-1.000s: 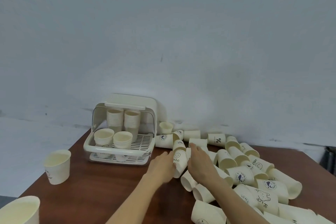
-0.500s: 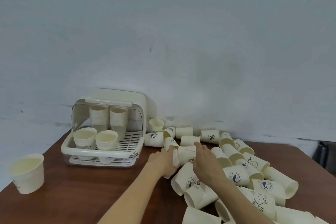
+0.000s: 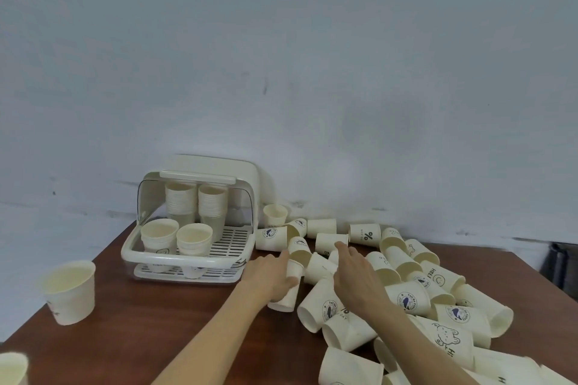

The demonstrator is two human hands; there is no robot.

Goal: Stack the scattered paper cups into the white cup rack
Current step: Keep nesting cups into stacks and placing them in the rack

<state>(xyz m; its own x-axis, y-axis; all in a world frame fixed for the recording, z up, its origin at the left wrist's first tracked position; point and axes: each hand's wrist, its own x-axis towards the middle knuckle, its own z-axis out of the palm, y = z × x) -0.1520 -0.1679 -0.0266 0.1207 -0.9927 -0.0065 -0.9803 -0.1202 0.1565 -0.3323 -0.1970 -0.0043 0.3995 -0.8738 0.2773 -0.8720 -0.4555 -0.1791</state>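
Two bare hands reach into a heap of paper cups [image 3: 406, 297] spread across ctr and lower right of the frame on a brown worktop [image 3: 131, 337]; left hand [image 3: 272, 275] grips a short stack of cups [image 3: 289, 286] lying on its side at ctr; right hand [image 3: 356, 278] is released, fingers straight, index tip touching a toppled cup [image 3: 328, 242]; white cup rack [image 3: 194, 225], lid up, sits left of ctr w/ four cup stacks inside; two loose upright cups [image 3: 70, 291] stand at lower left.
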